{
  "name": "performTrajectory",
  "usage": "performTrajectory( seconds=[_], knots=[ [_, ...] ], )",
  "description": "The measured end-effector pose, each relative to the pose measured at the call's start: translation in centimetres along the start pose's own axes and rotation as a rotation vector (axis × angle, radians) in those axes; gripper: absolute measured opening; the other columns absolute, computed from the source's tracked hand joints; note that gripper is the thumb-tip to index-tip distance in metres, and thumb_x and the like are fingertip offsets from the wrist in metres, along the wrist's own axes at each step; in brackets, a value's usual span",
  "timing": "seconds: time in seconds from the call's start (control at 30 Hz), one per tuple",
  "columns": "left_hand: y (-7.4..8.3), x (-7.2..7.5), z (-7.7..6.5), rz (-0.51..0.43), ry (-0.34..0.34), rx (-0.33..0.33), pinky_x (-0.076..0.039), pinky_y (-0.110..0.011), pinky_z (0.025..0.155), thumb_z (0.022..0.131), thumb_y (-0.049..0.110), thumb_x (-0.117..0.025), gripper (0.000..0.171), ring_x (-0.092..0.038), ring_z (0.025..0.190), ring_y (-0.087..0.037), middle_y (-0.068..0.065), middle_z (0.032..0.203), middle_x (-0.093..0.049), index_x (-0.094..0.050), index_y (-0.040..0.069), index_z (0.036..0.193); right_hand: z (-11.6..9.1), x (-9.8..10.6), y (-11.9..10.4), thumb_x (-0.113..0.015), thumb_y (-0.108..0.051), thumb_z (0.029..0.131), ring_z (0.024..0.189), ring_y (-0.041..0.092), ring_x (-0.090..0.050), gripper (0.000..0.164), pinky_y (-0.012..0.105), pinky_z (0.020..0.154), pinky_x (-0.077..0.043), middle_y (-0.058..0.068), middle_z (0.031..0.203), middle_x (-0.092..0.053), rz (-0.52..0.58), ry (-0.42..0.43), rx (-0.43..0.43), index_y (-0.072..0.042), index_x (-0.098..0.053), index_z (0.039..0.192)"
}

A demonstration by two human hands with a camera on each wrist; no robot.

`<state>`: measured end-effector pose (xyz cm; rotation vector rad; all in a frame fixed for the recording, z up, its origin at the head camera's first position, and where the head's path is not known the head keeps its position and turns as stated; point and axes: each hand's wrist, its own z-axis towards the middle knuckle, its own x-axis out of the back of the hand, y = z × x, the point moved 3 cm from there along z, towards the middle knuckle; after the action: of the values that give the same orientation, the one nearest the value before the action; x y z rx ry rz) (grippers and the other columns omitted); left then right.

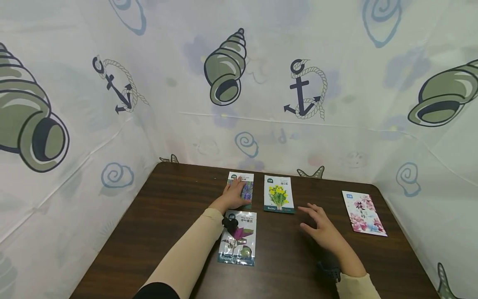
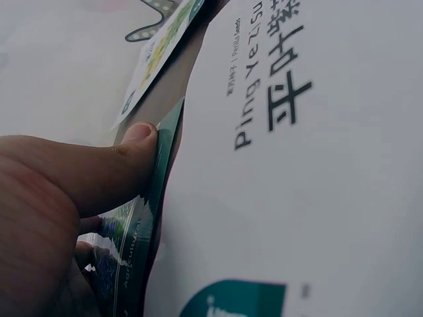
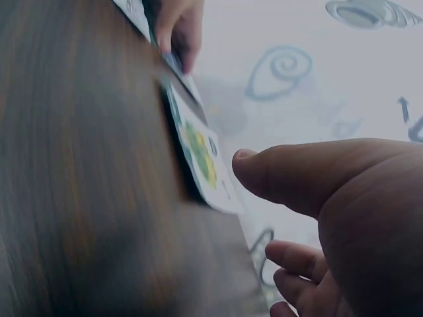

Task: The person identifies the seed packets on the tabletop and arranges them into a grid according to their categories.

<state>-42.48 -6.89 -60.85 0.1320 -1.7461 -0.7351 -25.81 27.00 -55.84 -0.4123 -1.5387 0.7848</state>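
Observation:
In the head view my left hand (image 1: 233,195) rests across a seed packet with purple flowers (image 1: 247,192) lying flat at the back of the table. The left wrist view shows the thumb (image 2: 125,162) along that packet's teal lower edge, with the other fingers partly hidden beneath the hand. Under the left wrist lies a perilla seed packet (image 1: 237,238) with a purple leafy plant on it. My right hand (image 1: 320,228) hovers with fingers spread, just right of a packet with yellow flowers (image 1: 279,194), and holds nothing.
A pink blossom packet (image 1: 364,213) lies at an angle toward the right side of the dark wooden table (image 1: 160,211). Behind the table hangs a pale cloth (image 1: 265,137) printed with shells and anchors, which also covers both sides.

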Motion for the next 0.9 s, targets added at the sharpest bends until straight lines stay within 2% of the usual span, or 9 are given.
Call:
performTrajectory(
  seconds=[0.2,0.43,0.9],
  knots=[
    [-0.2,-0.2,0.1,-0.011,-0.006,0.002,0.002,-0.055,0.140,0.100,0.047,-0.079,0.097,0.005,0.173,-0.030,-0.009,0.186,-0.004,-0.027,0.015,0.175,-0.4,1.5,2.4,-0.070,-0.022,0.108,0.161,0.059,-0.020,0.057,0.084,0.122,-0.025,0.032,0.173,-0.026,-0.044,0.041,-0.058,-0.012,-0.052,0.162],
    [-0.4,-0.3,0.3,-0.015,0.001,0.001,0.002,-0.055,0.140,0.099,0.048,-0.080,0.098,0.004,0.173,-0.030,-0.009,0.186,-0.005,-0.028,0.015,0.174,-0.5,2.7,4.5,-0.074,-0.019,0.106,0.155,0.063,-0.029,0.057,0.084,0.118,-0.031,0.039,0.166,-0.032,-0.121,0.118,-0.054,-0.008,-0.055,0.158],
    [0.2,0.1,-0.1,-0.035,0.003,-0.004,0.003,-0.056,0.140,0.100,0.044,-0.080,0.097,0.004,0.173,-0.031,-0.011,0.186,-0.005,-0.028,0.012,0.174,-0.8,6.2,7.5,-0.072,-0.019,0.105,0.146,0.068,-0.035,0.060,0.085,0.116,-0.032,0.045,0.161,-0.030,-0.219,0.146,-0.172,-0.002,-0.050,0.159]
  ],
)
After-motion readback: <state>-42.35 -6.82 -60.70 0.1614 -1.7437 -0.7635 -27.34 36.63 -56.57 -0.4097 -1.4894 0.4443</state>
